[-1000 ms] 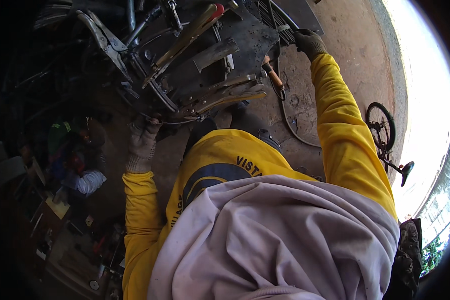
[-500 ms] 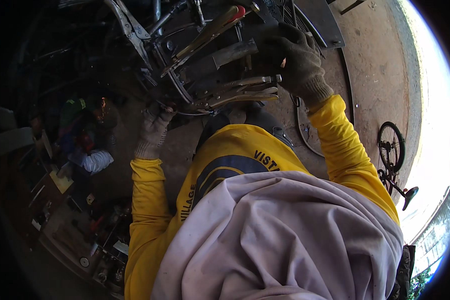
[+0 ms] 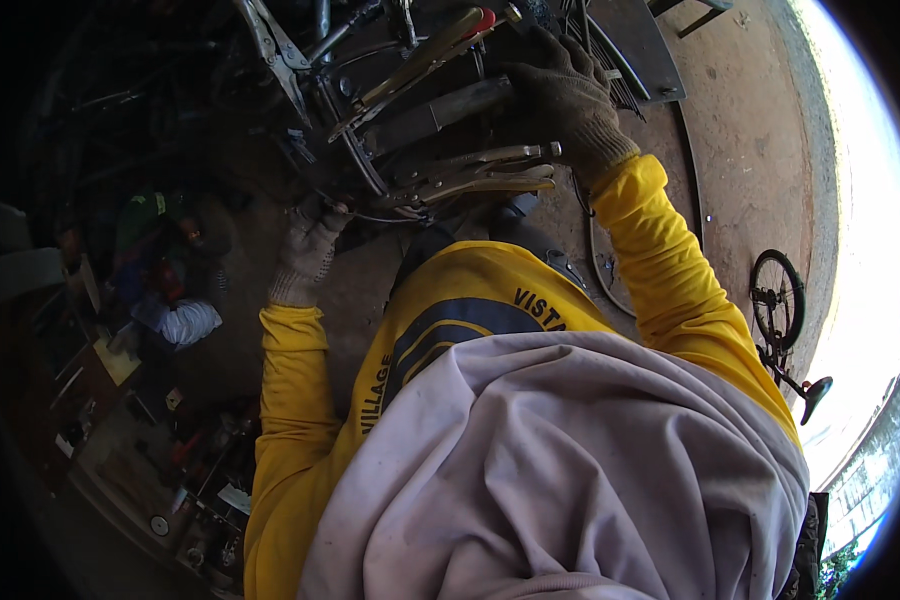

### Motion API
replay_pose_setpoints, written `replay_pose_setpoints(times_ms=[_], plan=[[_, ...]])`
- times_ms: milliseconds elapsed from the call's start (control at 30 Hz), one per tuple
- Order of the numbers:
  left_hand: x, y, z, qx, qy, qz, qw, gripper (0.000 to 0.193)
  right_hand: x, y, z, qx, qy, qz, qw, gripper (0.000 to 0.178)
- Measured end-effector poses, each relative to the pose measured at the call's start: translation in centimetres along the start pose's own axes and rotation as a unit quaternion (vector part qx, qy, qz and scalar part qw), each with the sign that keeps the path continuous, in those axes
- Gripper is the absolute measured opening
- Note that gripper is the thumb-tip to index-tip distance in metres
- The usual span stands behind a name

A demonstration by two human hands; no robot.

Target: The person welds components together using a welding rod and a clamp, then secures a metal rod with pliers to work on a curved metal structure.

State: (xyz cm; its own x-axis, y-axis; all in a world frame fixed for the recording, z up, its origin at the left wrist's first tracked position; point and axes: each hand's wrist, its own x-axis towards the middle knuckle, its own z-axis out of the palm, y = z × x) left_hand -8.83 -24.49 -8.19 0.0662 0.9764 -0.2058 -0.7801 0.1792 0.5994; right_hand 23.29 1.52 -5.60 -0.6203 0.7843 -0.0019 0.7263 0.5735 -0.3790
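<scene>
My left hand (image 3: 308, 250), in a knitted work glove, is closed at the near left edge of the dark metalwork; what its fingers hold is hidden. A thin curved rod (image 3: 382, 219) runs right from beside its fingertips. My right hand (image 3: 574, 110), gloved too, has its fingers apart and reaches toward thin rods (image 3: 610, 62) at the far right of the work. Between the hands lies a grey metal tube (image 3: 455, 108). Locking pliers with a red-marked end (image 3: 425, 68) sit beyond it, and more locking pliers (image 3: 485, 180) sit on its near side.
Another pair of locking pliers (image 3: 278, 58) stands at the far left. A dark metal plate (image 3: 660, 60) borders the work on the right, with a cable (image 3: 692, 180) on the floor beside it. Further right is a bicycle (image 3: 778, 300). A person (image 3: 160, 270) crouches at left.
My right hand has moved up and slightly left, its fingers now spread by the thin rods. My left hand stays about where it was. Sparks seen near the other person have faded.
</scene>
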Motion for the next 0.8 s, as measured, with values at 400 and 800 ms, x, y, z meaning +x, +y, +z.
replay_pose_setpoints(times_ms=[400, 800], plan=[[-0.9, -1.1, -1.9, 0.055, 0.031, 0.021, 0.998, 0.053, -0.8, -0.6, 0.1, -0.034, -0.01, 0.033, 0.999, 0.068], [0.1, -1.0, 0.4, 0.007, 0.031, 0.013, 0.999, 0.046, -3.5, -0.9, -4.0, -0.056, -0.016, 0.086, 0.995, 0.064]])
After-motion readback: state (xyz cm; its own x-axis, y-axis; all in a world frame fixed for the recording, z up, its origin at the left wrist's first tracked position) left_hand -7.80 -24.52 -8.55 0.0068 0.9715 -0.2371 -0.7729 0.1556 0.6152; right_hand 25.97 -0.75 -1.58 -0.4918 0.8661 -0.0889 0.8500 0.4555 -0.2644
